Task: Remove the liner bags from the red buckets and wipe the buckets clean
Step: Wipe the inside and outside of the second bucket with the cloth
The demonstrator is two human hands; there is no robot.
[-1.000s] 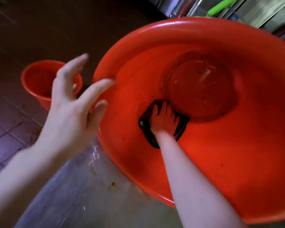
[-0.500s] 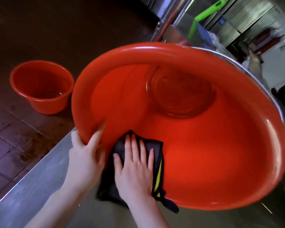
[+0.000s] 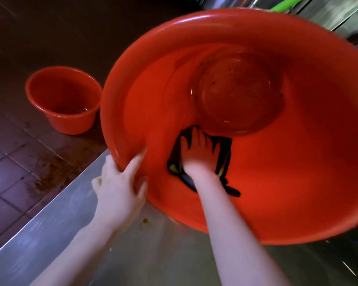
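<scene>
The big red bucket [image 3: 298, 193] is tipped up on the shiny metal table [image 3: 132, 254], and its open mouth faces the person. The left hand [image 3: 120, 186] holds the left side of the bucket's rim. One finger and the thumb lie inside the rim and the other fingers curl round the outside, so the rim is clamped between them. The right hand [image 3: 198, 155] is deep inside the bucket, just below its round bottom. Its fingers are straight and spread apart, and they press a dark cloth [image 3: 225, 147] flat on the bucket's wall. The cloth has a bit of yellow on it. Small dark specks sit on the bucket's bottom. A small red bucket [image 3: 70, 120] stands upright on the tiled floor [image 3: 8, 172], left of the big one and apart from it. A green thing [image 3: 285, 3] pokes out above the big bucket's top rim
</scene>
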